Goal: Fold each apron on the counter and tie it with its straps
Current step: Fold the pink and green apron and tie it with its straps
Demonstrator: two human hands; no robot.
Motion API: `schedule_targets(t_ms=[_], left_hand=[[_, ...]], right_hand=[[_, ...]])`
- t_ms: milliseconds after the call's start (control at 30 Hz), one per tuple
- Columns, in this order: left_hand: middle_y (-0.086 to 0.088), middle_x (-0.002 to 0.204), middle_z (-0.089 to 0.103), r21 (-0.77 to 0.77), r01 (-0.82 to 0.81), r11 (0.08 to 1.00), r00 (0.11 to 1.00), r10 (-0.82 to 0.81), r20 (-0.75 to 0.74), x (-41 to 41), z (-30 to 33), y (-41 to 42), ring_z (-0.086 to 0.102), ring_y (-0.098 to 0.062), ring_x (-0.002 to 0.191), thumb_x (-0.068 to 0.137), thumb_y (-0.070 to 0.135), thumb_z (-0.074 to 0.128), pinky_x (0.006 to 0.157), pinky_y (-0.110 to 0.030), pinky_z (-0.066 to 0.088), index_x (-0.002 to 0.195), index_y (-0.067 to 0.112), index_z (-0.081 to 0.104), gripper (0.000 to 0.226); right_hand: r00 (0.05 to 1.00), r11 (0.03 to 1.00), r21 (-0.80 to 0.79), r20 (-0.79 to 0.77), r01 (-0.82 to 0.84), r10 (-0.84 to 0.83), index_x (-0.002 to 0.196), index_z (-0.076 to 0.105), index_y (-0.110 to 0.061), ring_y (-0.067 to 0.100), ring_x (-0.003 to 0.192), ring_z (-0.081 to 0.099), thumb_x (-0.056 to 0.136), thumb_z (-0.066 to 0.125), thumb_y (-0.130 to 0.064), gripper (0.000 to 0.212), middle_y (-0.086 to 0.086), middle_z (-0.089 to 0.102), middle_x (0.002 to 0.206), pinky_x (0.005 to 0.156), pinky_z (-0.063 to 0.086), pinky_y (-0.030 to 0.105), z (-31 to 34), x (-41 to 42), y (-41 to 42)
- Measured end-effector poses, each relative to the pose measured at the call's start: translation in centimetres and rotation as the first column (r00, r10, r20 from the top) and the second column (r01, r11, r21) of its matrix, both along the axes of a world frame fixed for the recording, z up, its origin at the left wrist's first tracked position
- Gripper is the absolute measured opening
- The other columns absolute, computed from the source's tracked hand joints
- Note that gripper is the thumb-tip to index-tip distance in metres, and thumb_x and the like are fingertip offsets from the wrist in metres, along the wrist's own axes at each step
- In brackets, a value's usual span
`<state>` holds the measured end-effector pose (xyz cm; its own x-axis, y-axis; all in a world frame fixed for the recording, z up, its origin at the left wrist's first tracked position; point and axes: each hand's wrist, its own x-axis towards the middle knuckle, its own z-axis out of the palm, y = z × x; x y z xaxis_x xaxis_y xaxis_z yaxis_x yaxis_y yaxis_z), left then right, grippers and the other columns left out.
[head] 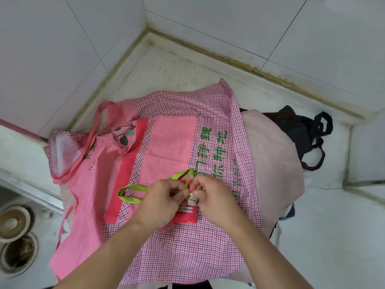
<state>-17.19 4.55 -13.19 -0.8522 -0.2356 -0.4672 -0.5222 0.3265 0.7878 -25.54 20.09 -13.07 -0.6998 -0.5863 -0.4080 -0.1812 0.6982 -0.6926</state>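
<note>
A small folded red apron bundle lies on top of a pink checked apron with green printed characters. Lime-green straps loop out from the bundle to the left and upward. My left hand and my right hand meet over the bundle, each pinching a green strap at the same spot. The bundle is mostly hidden beneath my hands.
A pink strawberry-print apron lies at the left, a pale pink apron at the right, and a dark tied bundle beyond it. All rest on a white counter in a tiled corner. A sink with drains is at the lower left.
</note>
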Motion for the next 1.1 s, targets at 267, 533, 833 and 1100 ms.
schedule_targets(t_ms=[267, 533, 833, 1100], left_hand=[[0.008, 0.082, 0.068, -0.101, -0.052, 0.994, 0.997, 0.058, 0.056, -0.3, 0.2, 0.2, 0.069, -0.009, 0.074, 0.096, 0.019, 0.075, 0.072, -0.034, 0.06, 0.074, 0.023, 0.071, 0.023], [0.007, 0.088, 0.062, -0.194, -0.021, 0.981, 0.995, 0.04, 0.096, -0.7, -0.4, 0.2, 0.06, -0.005, 0.077, 0.096, 0.016, 0.073, 0.059, -0.012, 0.039, 0.075, 0.019, 0.069, 0.021], [0.004, 0.073, 0.066, -0.182, -0.013, 0.983, 0.993, 0.034, 0.113, -1.0, -0.5, 0.3, 0.061, -0.009, 0.066, 0.092, 0.015, 0.074, 0.054, -0.02, 0.04, 0.062, 0.022, 0.066, 0.033], [-0.003, 0.07, 0.072, -0.006, -0.049, 0.999, 0.983, 0.049, 0.174, -1.1, 0.0, -0.4, 0.069, -0.019, 0.065, 0.091, 0.012, 0.077, 0.066, -0.04, 0.057, 0.061, 0.015, 0.074, 0.03]], right_hand=[[0.998, 0.998, 0.037, -0.037, -0.046, 0.048, 0.091, 0.056, -0.032, 0.006, 0.086, 0.053, 0.096, 0.062, -0.005, 0.028, -0.014, 0.055, 0.094, 0.075, 0.046, 0.024, -0.2, 0.5, -0.1], [0.996, 0.998, 0.025, -0.062, -0.061, 0.062, 0.106, 0.057, -0.031, 0.002, 0.099, 0.051, 0.1, 0.058, -0.013, 0.019, -0.018, 0.05, 0.109, 0.091, 0.048, 0.023, 0.5, 1.0, -0.4], [0.99, 0.994, 0.04, -0.094, -0.103, 0.107, 0.103, 0.049, -0.034, 0.006, 0.099, 0.052, 0.093, 0.069, -0.012, 0.031, -0.016, 0.052, 0.109, 0.089, 0.053, 0.029, 0.5, 1.2, -1.2], [0.989, 0.993, 0.087, -0.118, -0.074, 0.084, 0.102, 0.055, -0.03, 0.006, 0.081, 0.063, 0.089, 0.072, -0.009, 0.029, -0.014, 0.064, 0.087, 0.074, 0.058, 0.036, 0.5, 1.1, -1.3]])
